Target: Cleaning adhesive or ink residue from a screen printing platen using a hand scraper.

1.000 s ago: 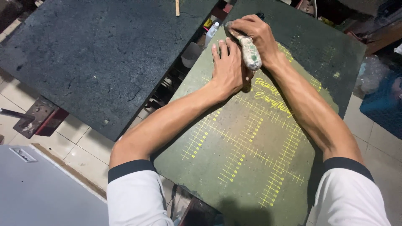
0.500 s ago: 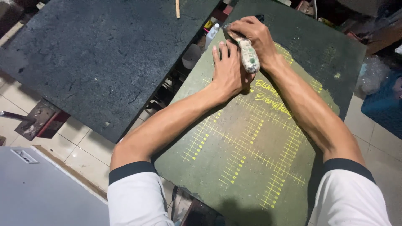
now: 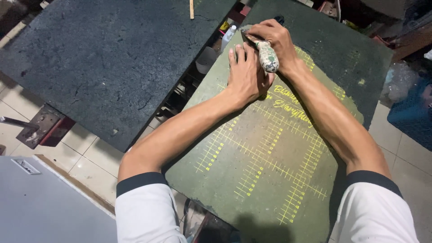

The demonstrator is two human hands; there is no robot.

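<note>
Green, the board (image 3: 270, 180) bore a yellow ruled grid and lay tilted over a tiled floor (image 3: 85, 162). At its far edge the right hand (image 3: 274, 38) was closed around a paint-speckled tool (image 3: 267, 57), its blade end hidden under the fingers. Just beside it, the left hand (image 3: 245, 74) pressed flat, fingers spread, touching the tool's handle. Left, across a cluttered gap, lay a dark slab (image 3: 99, 58) with a wooden stick (image 3: 191, 9).

I see a pale tiled floor (image 3: 85, 164) beneath a dark speckled tabletop (image 3: 103, 54) at left, a grey panel (image 3: 40, 211) lower left, and blue crates (image 3: 411, 114) at right.
</note>
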